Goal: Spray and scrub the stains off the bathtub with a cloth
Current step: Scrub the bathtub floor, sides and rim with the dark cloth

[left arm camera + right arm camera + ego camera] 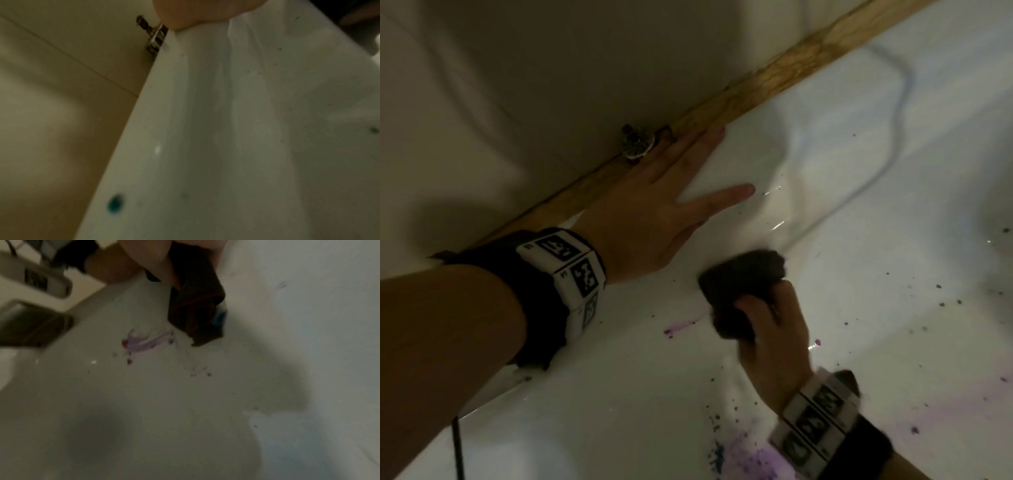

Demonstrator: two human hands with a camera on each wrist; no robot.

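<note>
A dim room is seen, lit unevenly, with soft patches of light thrown across the plain beige wall [524, 85]. A thin seam line [68, 55] is traced across that wall in the left wrist view. Along the wall's foot a mottled brown wooden strip [774, 75] is laid. A small dark metal fitting [637, 145] is fixed against it.

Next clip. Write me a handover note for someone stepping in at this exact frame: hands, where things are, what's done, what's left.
Left hand: flat, fingers spread, bracing on the bathtub rim.
Right hand: grips the dark cloth against the tub wall.
Spray bottle: not in view.
Done: cannot tell.
Left: small purple streak beside the cloth, bigger purple smear nearer the person, dark specks to the right.
</note>
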